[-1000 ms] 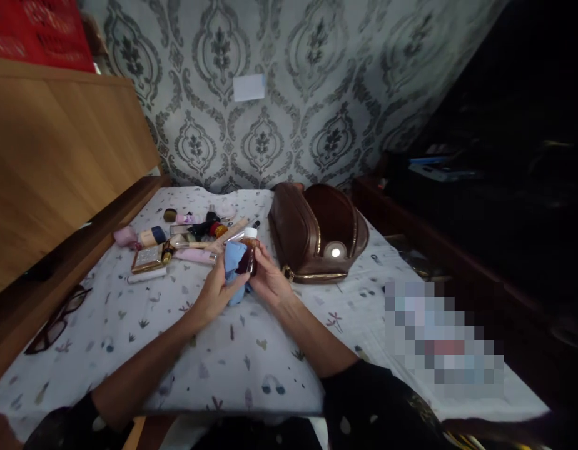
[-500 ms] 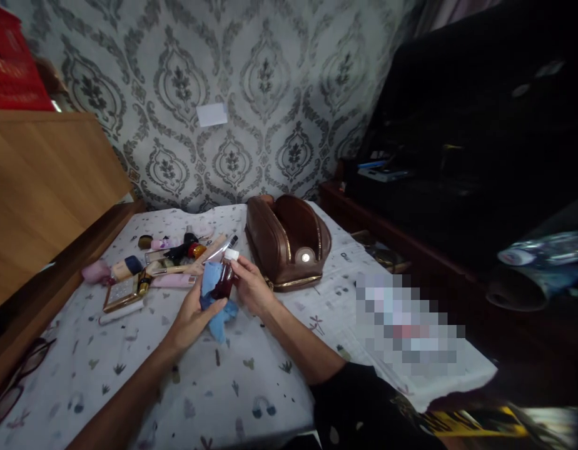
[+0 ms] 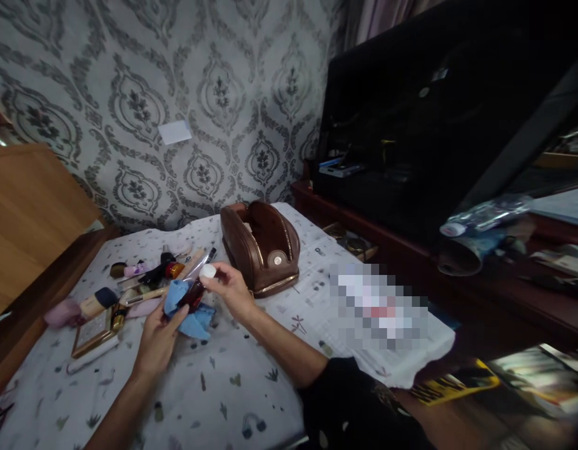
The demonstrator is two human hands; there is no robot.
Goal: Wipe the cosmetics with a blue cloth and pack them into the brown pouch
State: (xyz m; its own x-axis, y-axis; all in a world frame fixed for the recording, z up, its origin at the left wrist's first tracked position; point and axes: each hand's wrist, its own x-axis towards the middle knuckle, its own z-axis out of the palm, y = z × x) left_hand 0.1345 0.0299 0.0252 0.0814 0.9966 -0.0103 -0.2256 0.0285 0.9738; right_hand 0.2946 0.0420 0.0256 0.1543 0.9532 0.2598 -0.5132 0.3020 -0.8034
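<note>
A small dark red bottle point(image 3: 194, 295) with a white cap point(image 3: 207, 272) is held tilted between my two hands. My left hand point(image 3: 158, 334) is closed around its lower part, with a light blue cloth point(image 3: 197, 322) between palm and bottle; one end of the cloth hangs below. With thumb and fingers my right hand point(image 3: 230, 292) grips the bottle at its cap. Just beyond my right hand stands a brown toiletry bag point(image 3: 237, 247), its zipped top gaping.
Left of my hands lie several cosmetics, among them a gold-edged compact point(image 3: 92, 331), makeup brushes and tubes. A patterned white cloth point(image 3: 251, 387) covers the table. A blurred-out item point(image 3: 380, 306) rests at right, near a dark television point(image 3: 425, 144) and a clear plastic bottle point(image 3: 488, 212).
My view has turned to the right, so the scene sits further left. The bottle is tilted more, and my right fingers have moved up from its neck onto the cap.
</note>
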